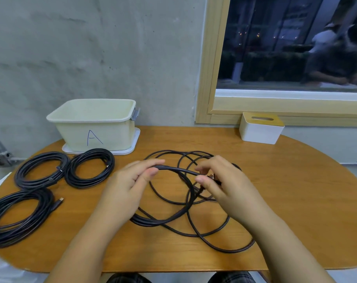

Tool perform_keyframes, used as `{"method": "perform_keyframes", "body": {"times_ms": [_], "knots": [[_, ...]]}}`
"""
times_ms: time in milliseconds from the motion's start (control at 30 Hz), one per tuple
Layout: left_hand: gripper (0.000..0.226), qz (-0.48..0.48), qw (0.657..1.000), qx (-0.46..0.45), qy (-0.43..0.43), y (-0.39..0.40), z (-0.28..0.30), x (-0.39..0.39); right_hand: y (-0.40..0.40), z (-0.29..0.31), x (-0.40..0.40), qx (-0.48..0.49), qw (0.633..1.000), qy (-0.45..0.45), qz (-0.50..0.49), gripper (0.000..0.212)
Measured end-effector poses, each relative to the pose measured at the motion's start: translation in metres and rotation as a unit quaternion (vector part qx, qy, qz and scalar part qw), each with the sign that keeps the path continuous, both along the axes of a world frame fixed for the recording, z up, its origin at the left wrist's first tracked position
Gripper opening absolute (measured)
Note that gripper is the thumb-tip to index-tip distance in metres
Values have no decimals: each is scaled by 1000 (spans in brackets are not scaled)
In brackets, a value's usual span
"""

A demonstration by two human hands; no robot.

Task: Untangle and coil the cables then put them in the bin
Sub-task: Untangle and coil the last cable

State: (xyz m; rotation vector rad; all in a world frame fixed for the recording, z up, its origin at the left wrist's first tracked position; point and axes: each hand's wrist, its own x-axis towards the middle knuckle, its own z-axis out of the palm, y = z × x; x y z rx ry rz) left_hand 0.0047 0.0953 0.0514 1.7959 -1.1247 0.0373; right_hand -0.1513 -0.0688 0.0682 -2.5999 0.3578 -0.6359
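Between my two hands, the loose cable (191,203) sprawls on the table (285,201); my left hand (128,180) grips several gathered loops; my right hand (218,180) pinches its plug end; feed even turns leftward, keeping slack untwisted; bin (92,121) stands beyond my left grip.

Bin (96,127) back left on table (285,201); three coils (90,168) before it; loose cable (194,203) centre.

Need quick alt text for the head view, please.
Both hands hold a loose black cable over a wooden table: left hand grips a bundle of loops, right hand pinches a strand. Three coiled cables lie left, before empty bin A.
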Motion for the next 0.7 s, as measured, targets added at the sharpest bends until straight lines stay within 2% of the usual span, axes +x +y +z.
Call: {"method": "perform_keyframes", "body": {"times_ms": [167, 267, 433, 533, 700], "knots": [[23, 36, 999, -34, 17, -3, 1, -6, -4, -2, -1, 7, 1000, 9, -6, 10], [23, 44, 994, -80, 57, -4, 4, -9, -1, -11, 2, 30, 998, 38, -31, 16], [22, 43, 991, -108, 70, -6, 6, -14, 2, -23, 6, 116, 987, 71, -83, 28], [23, 38, 986, -131, 96, -6, 6, -16, 9, -25, 10, 170, 982, 72, -41, 34], [25, 33, 982, -147, 113, -5, -4, -10, 17, -26, 14, 193, 981, -4, 18, 13]]}}
